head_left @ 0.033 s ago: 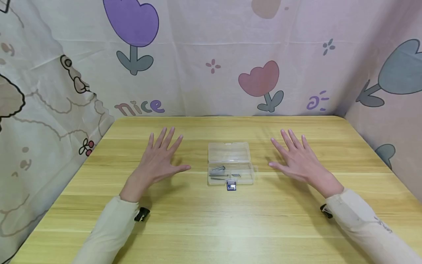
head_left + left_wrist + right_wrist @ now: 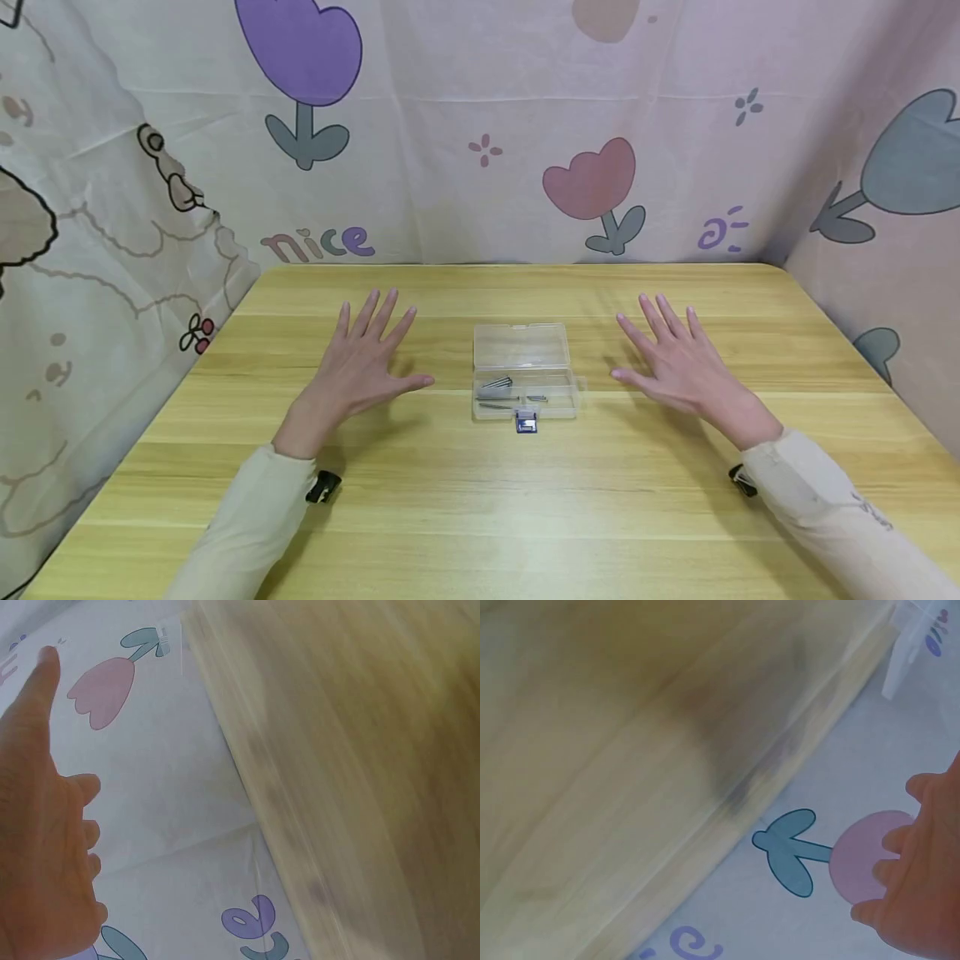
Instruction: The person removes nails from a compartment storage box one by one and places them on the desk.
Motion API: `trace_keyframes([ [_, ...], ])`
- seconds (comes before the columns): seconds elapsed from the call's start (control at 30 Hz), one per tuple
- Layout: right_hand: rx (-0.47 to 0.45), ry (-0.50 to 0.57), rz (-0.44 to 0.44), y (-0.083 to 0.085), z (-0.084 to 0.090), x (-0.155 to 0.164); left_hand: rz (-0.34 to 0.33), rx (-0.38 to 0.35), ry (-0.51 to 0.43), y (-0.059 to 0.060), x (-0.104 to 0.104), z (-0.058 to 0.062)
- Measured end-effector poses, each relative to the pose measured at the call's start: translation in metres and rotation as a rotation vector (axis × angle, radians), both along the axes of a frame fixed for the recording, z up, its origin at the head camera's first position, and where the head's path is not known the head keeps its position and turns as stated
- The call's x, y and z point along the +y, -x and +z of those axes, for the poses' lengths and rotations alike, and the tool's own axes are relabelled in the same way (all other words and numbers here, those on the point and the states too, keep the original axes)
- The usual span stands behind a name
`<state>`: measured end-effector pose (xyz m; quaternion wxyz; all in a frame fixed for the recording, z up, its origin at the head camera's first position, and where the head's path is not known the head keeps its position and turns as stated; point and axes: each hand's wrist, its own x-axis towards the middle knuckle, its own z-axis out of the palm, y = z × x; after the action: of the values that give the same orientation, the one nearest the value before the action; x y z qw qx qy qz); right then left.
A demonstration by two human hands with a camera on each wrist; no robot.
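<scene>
A clear plastic compartment box (image 2: 557, 406) lies on the table between the two hands, its transparent lid (image 2: 521, 346) folded back away from me. Several thin metal nails (image 2: 497, 383) lie in its compartments. At the front edge of the box is a small dark blue piece with a pale middle (image 2: 527, 423). My left hand (image 2: 352, 367) is spread over the table left of the box, thumb pointing at it, holding nothing. To the right of the box, my right hand (image 2: 682, 367) is spread likewise with nothing in it. Both hands are apart from the box.
The wooden table (image 2: 480, 517) spreads out around the box. A printed cloth (image 2: 450, 167) with flower drawings hangs behind it and along both sides. On each sleeve cuff sits a small black clip, the left clip (image 2: 323, 487) and the right clip (image 2: 742, 480).
</scene>
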<state>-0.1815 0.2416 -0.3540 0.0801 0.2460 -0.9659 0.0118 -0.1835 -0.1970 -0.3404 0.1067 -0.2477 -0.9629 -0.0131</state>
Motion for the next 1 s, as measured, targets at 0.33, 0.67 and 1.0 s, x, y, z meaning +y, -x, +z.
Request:
trace_keyframes([
  [0.33,-0.02,-0.057,0.019,0.002,-0.002,0.006,-0.029,-0.165,-0.034,0.002,0.003,-0.003],
  [0.67,-0.172,0.12,0.103,-0.001,-0.004,-0.004,-0.058,-0.754,-0.775,0.014,0.004,-0.013],
  [1.0,-0.255,0.409,0.157,-0.006,-0.005,-0.036,-0.094,-0.854,-0.831,0.003,0.045,-0.024],
])
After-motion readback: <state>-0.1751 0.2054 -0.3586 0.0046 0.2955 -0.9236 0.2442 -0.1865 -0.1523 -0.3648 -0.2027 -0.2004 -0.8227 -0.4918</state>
